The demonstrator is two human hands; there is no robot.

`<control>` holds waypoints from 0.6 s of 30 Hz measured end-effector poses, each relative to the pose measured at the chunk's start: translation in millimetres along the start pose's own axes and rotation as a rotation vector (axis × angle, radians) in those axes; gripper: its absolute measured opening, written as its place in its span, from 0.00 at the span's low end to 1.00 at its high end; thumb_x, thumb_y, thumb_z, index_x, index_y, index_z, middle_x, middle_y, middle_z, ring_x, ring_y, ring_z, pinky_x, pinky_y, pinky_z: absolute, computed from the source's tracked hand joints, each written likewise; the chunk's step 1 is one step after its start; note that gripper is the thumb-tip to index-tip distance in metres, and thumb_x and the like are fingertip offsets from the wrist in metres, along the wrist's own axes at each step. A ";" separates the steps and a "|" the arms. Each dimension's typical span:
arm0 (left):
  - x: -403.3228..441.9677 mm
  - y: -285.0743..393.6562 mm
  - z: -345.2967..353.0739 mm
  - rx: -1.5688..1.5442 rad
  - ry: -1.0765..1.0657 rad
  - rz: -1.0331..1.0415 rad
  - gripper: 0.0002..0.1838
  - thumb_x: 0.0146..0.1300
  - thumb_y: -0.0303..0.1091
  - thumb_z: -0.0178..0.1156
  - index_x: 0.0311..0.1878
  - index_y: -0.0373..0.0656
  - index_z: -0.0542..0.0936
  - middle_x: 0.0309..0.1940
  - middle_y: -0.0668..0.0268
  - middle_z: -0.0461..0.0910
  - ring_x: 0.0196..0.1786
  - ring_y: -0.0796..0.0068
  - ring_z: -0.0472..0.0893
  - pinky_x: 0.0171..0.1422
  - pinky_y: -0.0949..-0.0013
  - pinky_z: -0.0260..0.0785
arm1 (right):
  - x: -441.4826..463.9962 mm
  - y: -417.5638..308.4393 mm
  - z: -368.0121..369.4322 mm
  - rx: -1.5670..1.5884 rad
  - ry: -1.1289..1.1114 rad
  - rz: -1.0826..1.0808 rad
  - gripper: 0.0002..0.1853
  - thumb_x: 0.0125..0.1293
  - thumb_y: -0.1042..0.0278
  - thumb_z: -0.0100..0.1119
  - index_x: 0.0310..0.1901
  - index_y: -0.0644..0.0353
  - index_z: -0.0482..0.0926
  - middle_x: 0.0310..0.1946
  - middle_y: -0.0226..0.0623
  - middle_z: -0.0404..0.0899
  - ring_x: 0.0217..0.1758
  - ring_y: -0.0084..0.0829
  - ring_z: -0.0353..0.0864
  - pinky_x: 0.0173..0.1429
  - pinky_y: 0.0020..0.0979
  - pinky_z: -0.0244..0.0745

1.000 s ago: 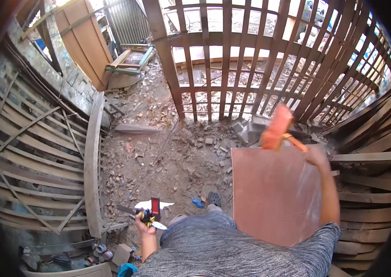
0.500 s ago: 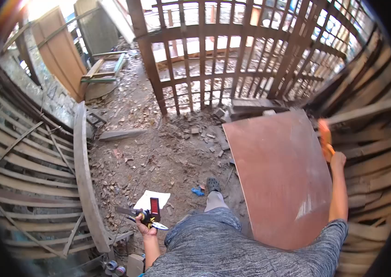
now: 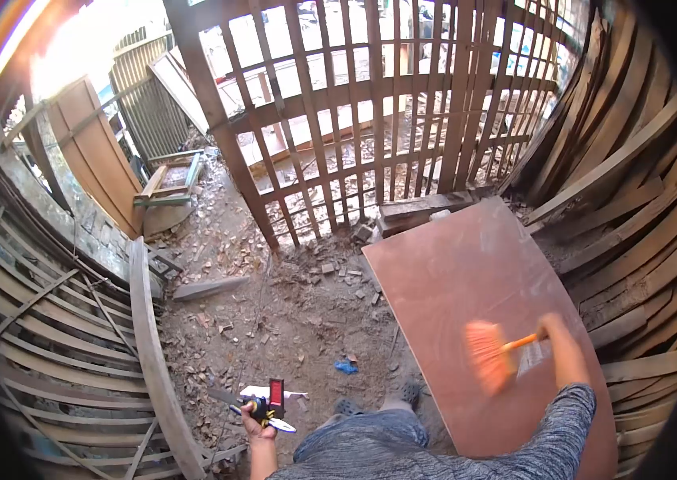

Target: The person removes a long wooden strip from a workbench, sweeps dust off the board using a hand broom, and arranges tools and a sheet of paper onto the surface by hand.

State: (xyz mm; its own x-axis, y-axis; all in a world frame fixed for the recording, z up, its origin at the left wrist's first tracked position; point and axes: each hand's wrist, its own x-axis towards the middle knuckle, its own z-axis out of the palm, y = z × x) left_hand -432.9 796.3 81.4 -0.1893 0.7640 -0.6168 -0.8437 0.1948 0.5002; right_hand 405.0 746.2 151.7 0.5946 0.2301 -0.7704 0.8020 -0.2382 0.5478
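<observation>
My right hand [image 3: 550, 326] is closed on the handle of an orange hand brush [image 3: 489, 356]. The brush's spread bristles, smeared by motion, are over the reddish-brown wooden board [image 3: 442, 276]; whether they touch it I cannot tell. At lower left my left hand [image 3: 257, 426] grips a bundle of hand tools. Among them are pliers [image 3: 282, 426] with a bright jaw and yellow-and-black handles, a red-and-black rectangular piece [image 3: 276, 394] and a grey flat blade [image 3: 223, 397]. The fingers hide part of the bundle.
A slatted wooden gate [image 3: 370, 120] stands ahead. Stacked planks [image 3: 642, 216] line the right, and curved slats [image 3: 74, 352] the left. Rubble and leaves cover the dirt floor [image 3: 298, 296], with a blue scrap [image 3: 345, 367] and white paper [image 3: 294, 394]. A wooden frame [image 3: 169, 188] lies farther back.
My right hand has brought the brush from the board's far right edge inward and nearer to me, over the board. My left hand still grips the tools. The view has shifted.
</observation>
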 end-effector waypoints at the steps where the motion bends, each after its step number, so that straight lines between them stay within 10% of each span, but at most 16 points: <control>1: -6.7 -3.9 3.0 0.000 -0.006 0.002 0.16 0.49 0.42 0.65 0.40 0.48 0.81 0.36 0.65 0.84 0.38 0.64 0.84 0.49 0.56 0.79 | -29.7 28.7 0.8 -0.011 0.218 0.142 0.17 0.59 0.52 0.65 0.47 0.49 0.86 0.42 0.33 0.86 0.49 0.27 0.85 0.44 0.34 0.80; 3: -21.9 -13.6 13.6 0.007 0.011 0.004 0.16 0.49 0.43 0.65 0.40 0.48 0.81 0.37 0.65 0.84 0.38 0.65 0.84 0.49 0.56 0.79 | 19.7 65.1 18.5 -0.020 0.280 0.342 0.13 0.59 0.54 0.65 0.45 0.46 0.85 0.42 0.30 0.87 0.46 0.31 0.86 0.39 0.43 0.81; 5: -16.6 -27.5 7.5 -0.006 -0.005 0.012 0.16 0.48 0.44 0.65 0.41 0.48 0.81 0.37 0.65 0.84 0.39 0.63 0.83 0.49 0.54 0.78 | 41.5 83.2 44.8 0.235 1.105 0.414 0.06 0.65 0.65 0.58 0.39 0.49 0.84 0.37 0.36 0.86 0.44 0.35 0.86 0.38 0.39 0.79; 8: -36.9 -46.8 34.6 0.101 -0.046 -0.127 0.17 0.49 0.43 0.65 0.41 0.48 0.81 0.38 0.65 0.84 0.40 0.62 0.83 0.50 0.52 0.77 | -115.4 48.2 -10.5 0.561 0.867 -0.031 0.10 0.60 0.61 0.60 0.34 0.58 0.85 0.29 0.50 0.83 0.32 0.45 0.85 0.33 0.44 0.76; 12: -40.6 -79.2 56.1 0.182 -0.083 -0.185 0.17 0.50 0.43 0.65 0.43 0.48 0.82 0.38 0.65 0.84 0.40 0.62 0.83 0.49 0.53 0.77 | -98.5 -52.8 11.1 0.623 0.507 -0.611 0.14 0.55 0.57 0.59 0.26 0.59 0.83 0.22 0.49 0.81 0.25 0.42 0.81 0.31 0.45 0.73; 16: -62.3 -108.4 75.4 0.202 -0.108 -0.177 0.18 0.51 0.43 0.65 0.45 0.47 0.82 0.39 0.65 0.84 0.40 0.62 0.83 0.49 0.54 0.77 | 7.0 -9.8 57.2 0.630 -0.164 -0.686 0.12 0.52 0.57 0.64 0.19 0.54 0.80 0.15 0.34 0.74 0.19 0.32 0.70 0.27 0.36 0.67; 18: -74.2 -117.1 80.6 0.196 -0.098 -0.167 0.19 0.51 0.42 0.65 0.46 0.47 0.82 0.39 0.65 0.84 0.40 0.62 0.83 0.49 0.54 0.77 | 51.9 99.5 86.7 0.478 -0.011 -0.312 0.12 0.53 0.54 0.69 0.21 0.53 0.83 0.19 0.30 0.80 0.21 0.25 0.74 0.26 0.36 0.68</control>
State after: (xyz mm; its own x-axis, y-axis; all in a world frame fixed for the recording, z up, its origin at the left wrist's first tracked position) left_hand -279.6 766.4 117.6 0.0018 0.7651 -0.6439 -0.7443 0.4311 0.5101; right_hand 510.6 652.7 137.9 0.3308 0.3488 -0.8769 0.8227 -0.5618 0.0869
